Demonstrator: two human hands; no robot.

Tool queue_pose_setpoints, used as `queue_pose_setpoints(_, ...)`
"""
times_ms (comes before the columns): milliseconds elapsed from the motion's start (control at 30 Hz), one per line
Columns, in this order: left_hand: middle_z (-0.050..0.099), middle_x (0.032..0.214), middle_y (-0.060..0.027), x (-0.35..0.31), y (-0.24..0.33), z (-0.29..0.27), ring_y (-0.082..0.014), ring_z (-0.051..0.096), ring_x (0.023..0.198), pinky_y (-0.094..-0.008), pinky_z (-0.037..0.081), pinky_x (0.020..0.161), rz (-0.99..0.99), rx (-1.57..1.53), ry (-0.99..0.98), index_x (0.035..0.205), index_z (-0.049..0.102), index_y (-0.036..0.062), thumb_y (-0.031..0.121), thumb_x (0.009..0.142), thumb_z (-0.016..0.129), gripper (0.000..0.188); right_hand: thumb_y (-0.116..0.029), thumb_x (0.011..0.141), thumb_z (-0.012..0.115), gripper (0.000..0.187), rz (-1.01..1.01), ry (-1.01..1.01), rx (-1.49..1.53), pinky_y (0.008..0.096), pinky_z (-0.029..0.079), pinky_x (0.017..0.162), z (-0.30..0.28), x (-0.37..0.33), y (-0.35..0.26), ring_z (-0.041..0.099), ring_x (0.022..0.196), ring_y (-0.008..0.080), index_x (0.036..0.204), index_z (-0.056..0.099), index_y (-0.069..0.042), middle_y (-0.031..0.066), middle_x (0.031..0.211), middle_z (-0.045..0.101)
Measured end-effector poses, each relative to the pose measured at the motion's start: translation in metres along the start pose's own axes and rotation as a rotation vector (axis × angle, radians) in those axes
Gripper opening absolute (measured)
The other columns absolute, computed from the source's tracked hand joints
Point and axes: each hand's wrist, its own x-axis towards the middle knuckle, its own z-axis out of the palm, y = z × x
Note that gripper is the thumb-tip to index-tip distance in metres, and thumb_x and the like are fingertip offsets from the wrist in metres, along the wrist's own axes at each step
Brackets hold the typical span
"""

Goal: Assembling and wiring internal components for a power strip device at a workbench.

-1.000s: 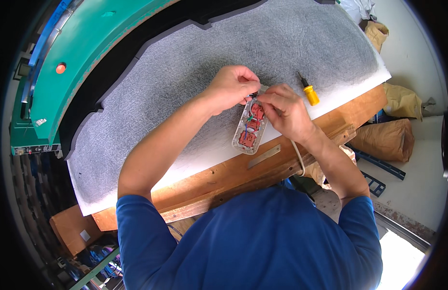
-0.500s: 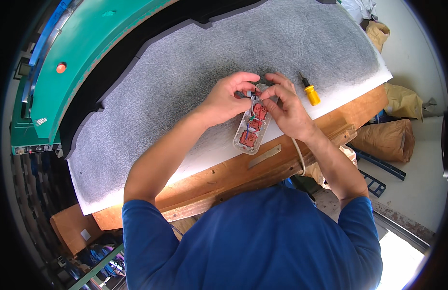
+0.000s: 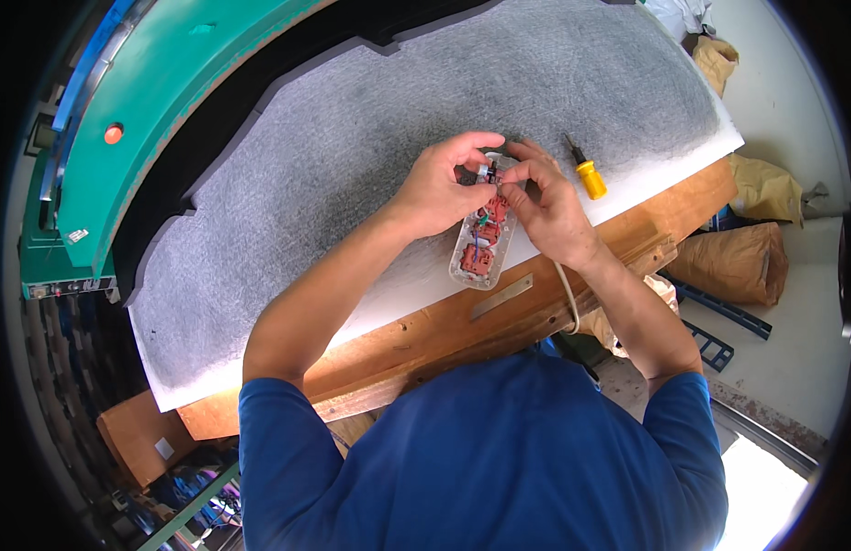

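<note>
An opened power strip [image 3: 481,257], with a pale casing and red socket inserts and wires inside, lies slantwise near the front edge of the padded surface. My left hand [image 3: 444,186] is at its far end, thumb against the inner parts and the index finger arched above. Across from it, my right hand [image 3: 546,209] is closed in a pinch over the same end. Whatever small piece sits between the fingertips is hidden. A pale cable [image 3: 569,298] runs from under my right hand down over the bench edge. Right of my hands rests a yellow-handled screwdriver [image 3: 591,179].
The grey padded worktop [image 3: 352,129] has a wooden front edge [image 3: 379,356] with a flat metal strip [image 3: 503,297] on it. Beyond stands a green machine [image 3: 168,83] with an orange button. Brown paper sacks [image 3: 733,266] stand on the right, and a cardboard box [image 3: 145,436] sits low left.
My left hand has shifted slightly right, its thumb now further over the power strip. The strip has tilted a little and moved slightly right. My right hand stays nearly in place.
</note>
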Motion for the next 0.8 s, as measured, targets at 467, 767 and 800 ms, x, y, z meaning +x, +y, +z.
queue_pose_setpoints(467,0.065,0.096,-0.0074,0.016,0.001,0.013,-0.0145,0.061,0.088,-0.0298,0.051,0.075,0.096,0.237,0.080,0.124,0.055,0.0038,0.000,0.078,0.067,0.048,0.000,0.085,0.065,0.015,-0.046,0.033,-0.114,0.0464,0.045,0.102,-0.010,0.008,-0.009,0.048,0.127,0.0488,0.099,0.061,0.001,0.0345,0.127,0.055)
queue_pose_setpoints(767,0.066,0.091,-0.0103,0.011,0.007,0.023,-0.0169,0.063,0.078,-0.0325,0.052,0.073,-0.046,0.162,0.200,0.124,0.052,-0.0001,0.002,0.076,0.068,0.050,0.005,0.077,0.066,0.040,-0.242,0.117,-0.369,0.0455,0.051,0.084,-0.015,0.009,-0.025,0.064,0.096,0.0351,0.116,0.060,-0.001,0.0159,0.097,0.067)
queue_pose_setpoints(800,0.067,0.088,-0.0106,0.012,0.008,0.024,-0.0215,0.066,0.079,-0.0355,0.053,0.073,-0.054,0.156,0.201,0.123,0.053,0.0007,0.006,0.075,0.069,0.051,0.007,0.078,0.066,0.044,-0.325,0.106,-0.389,0.0403,0.052,0.077,-0.016,0.013,-0.024,0.064,0.087,0.0297,0.121,0.060,-0.002,0.0138,0.091,0.066)
